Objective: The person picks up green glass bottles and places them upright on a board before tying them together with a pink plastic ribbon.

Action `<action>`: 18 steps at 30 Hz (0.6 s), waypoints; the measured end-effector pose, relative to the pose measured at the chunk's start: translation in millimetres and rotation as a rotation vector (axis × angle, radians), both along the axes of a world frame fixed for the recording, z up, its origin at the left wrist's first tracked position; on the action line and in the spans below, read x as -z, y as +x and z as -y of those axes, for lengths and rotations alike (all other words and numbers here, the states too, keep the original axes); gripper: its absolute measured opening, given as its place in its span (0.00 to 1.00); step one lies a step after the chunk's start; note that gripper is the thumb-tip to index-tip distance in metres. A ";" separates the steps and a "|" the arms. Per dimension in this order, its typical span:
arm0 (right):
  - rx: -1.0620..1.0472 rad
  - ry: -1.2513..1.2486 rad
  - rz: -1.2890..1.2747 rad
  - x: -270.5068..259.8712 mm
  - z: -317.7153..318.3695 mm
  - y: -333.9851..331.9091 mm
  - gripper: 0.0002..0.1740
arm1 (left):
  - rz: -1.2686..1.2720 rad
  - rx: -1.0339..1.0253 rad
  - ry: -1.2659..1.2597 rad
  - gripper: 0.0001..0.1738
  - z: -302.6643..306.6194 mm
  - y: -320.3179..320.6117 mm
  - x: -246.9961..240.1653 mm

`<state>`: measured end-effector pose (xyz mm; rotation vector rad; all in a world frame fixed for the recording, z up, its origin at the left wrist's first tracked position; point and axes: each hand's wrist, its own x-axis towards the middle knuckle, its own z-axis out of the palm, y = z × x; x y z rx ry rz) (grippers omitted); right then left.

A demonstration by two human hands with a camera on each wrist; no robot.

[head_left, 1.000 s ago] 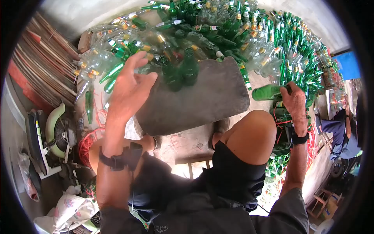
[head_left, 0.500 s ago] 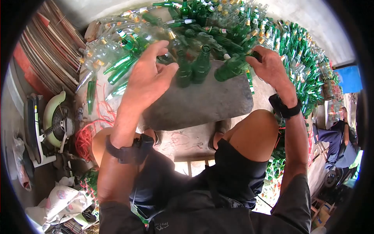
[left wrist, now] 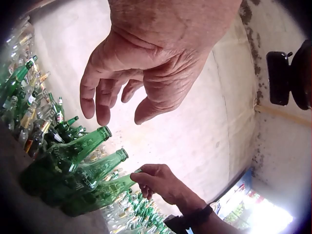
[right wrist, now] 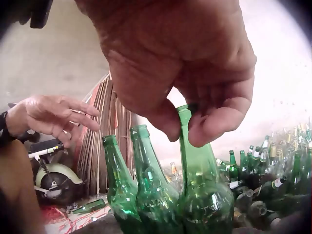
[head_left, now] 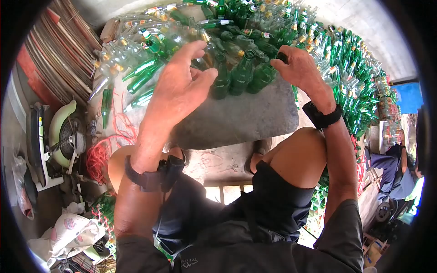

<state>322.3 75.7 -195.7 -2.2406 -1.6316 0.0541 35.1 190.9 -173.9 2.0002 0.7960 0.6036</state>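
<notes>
Three green glass bottles stand upright side by side on a dark flat slab (head_left: 236, 120). My right hand (head_left: 302, 73) pinches the neck of the rightmost bottle (head_left: 261, 78) between thumb and fingers; the right wrist view shows that grip on the bottle (right wrist: 207, 195) close up. The middle bottle (head_left: 241, 75) and the left bottle (head_left: 221, 79) stand beside it, untouched. My left hand (head_left: 180, 88) hovers just left of them with fingers loosely spread, holding nothing. In the left wrist view that hand (left wrist: 146, 68) is above the bottle mouths, apart from them.
A large heap of green and clear bottles (head_left: 337, 68) lies behind and to the right of the slab. Red string (head_left: 98, 159) and a loose green bottle (head_left: 106, 107) are on the floor at left, near stacked boards (head_left: 59, 54). Another person (head_left: 393, 173) is at far right.
My right hand has brought a bottle in from the right, where it was tilted, and it now stands upright beside the other two. My left hand has shifted slightly right, still empty.
</notes>
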 end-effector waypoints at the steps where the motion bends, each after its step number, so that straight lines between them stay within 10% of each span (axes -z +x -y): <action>1: -0.004 -0.003 0.019 -0.3 -1.3 0.0 0.18 | 0.000 0.001 0.000 0.32 0.2 0.1 -0.2; 18: -0.058 -0.044 -0.069 -0.5 -12.5 11.7 0.25 | -0.046 -0.011 0.022 0.35 -0.5 2.9 -3.3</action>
